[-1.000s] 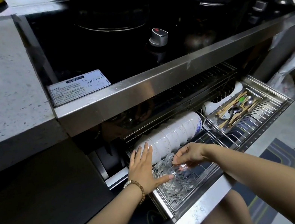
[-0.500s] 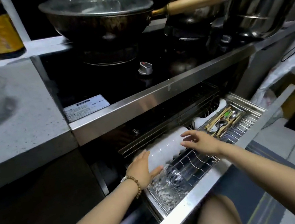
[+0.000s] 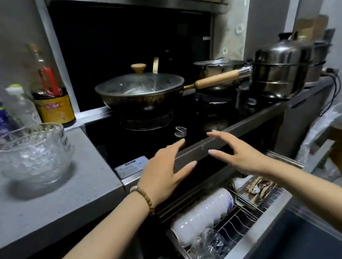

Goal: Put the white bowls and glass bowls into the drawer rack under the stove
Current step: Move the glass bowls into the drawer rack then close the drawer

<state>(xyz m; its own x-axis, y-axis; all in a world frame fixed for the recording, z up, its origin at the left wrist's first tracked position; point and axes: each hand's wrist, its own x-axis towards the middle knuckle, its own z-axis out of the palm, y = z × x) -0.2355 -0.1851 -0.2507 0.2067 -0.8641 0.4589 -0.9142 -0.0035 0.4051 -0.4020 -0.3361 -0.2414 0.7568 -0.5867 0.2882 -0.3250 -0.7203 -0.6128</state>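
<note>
On the grey counter [image 3: 54,209] at far left stands a stack of glass bowls [image 3: 32,153], nested and upright. They look heavy, rigid, slick and breakable, so a two-handed hold low on the bottom bowl's wall seems safest. Over the front edge of the stove [image 3: 119,140] the left hand [image 3: 163,171] and right hand [image 3: 238,156] hover with fingers spread, holding nothing. Below them the open drawer rack [image 3: 256,243] carries a row of white bowls [image 3: 203,213] on edge, with one glass bowl [image 3: 209,250] in front.

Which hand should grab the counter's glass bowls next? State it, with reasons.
Left, probably. The left hand is open, empty and nearer the glass bowls on the counter; the right hand, also empty, is farther right.
</note>
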